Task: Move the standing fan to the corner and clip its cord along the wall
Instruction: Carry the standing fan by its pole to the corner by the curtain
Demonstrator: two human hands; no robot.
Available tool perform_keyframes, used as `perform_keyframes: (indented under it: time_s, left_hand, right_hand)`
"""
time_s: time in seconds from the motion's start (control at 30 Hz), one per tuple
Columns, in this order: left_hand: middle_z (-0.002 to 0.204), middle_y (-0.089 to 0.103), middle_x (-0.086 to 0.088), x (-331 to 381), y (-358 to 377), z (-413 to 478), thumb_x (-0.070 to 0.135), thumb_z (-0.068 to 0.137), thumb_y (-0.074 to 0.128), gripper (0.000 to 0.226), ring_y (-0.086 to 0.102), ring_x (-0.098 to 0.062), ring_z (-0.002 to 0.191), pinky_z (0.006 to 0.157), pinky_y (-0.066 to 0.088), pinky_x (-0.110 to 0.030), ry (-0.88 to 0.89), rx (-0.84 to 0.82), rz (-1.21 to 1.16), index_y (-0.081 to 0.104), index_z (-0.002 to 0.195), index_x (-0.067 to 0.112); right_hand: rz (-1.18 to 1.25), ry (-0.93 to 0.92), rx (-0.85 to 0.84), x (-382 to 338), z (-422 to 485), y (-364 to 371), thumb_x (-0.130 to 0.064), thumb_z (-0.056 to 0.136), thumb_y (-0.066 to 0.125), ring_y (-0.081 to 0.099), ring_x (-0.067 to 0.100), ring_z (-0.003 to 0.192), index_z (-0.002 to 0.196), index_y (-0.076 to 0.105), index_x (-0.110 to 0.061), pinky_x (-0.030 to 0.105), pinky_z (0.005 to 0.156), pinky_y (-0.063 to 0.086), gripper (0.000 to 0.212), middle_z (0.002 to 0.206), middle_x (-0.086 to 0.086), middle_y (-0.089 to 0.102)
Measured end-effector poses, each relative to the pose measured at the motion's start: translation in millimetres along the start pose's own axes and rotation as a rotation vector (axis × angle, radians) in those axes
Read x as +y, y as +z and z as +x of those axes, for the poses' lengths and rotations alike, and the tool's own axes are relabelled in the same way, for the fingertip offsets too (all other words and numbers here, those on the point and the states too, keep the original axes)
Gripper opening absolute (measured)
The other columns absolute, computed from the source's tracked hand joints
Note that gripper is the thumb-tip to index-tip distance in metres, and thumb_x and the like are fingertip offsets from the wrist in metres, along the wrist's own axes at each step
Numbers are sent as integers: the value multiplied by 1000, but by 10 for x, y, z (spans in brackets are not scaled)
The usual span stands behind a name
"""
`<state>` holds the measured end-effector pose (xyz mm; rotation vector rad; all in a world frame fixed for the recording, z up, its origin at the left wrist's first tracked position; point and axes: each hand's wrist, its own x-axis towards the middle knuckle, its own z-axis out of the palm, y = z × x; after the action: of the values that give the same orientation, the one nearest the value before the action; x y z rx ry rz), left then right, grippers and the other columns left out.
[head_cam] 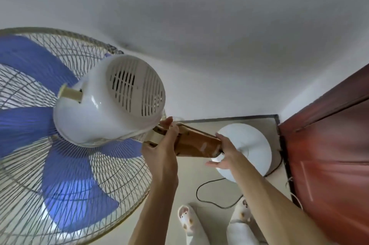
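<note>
The standing fan fills the left of the head view, with blue blades behind a wire cage [65, 165] and a white motor housing [111, 101]. Its brown control column [197, 144] runs down to a round white base [253, 145] that rests on the floor close to the room corner. My left hand [163, 145] grips the top of the column just under the motor. Lower on the column, my right hand [225, 155] holds its bottom end above the base. The black cord [207, 199] loops loose on the floor in front of the base.
White walls meet at the corner [278, 115] with a dark skirting strip [229, 118]. A reddish-brown wooden door [329, 155] stands at the right, thin white wires [295, 196] hanging by its edge. My feet in white slippers [187, 218] are at the bottom.
</note>
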<state>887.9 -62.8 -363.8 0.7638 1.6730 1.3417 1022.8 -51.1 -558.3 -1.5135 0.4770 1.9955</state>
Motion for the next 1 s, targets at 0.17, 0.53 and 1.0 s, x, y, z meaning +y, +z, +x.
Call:
perform_keyframes:
  time_s: [0.17,0.53,1.0]
  left_hand:
    - [84,77,15,-15,-92,72,41,64,82,21,71,0,79,60,52,-10,31,-26,46,75,84,43]
    - [73,76,7,377,-714,41,30,46,85,29,71,-5,69,53,51,-12,-93,-52,-150,78,75,26]
    - [69,73,1,2451,-2446,217,32,47,82,46,69,-19,65,65,58,-40,68,-12,-190,71,84,7]
  right_hand:
    - [166,4,-48,84,129,272,-40,85,71,71,33,68,124,60,-10,38,56,59,50,107,17,70]
    - [162,-4,-147,565,-99,646,-34,91,54,58,42,117,132,54,-9,51,112,40,48,120,25,64]
    - [34,-63,-179,1711,-2050,2466,-34,97,52,62,42,103,116,65,-11,46,98,50,33,117,21,67]
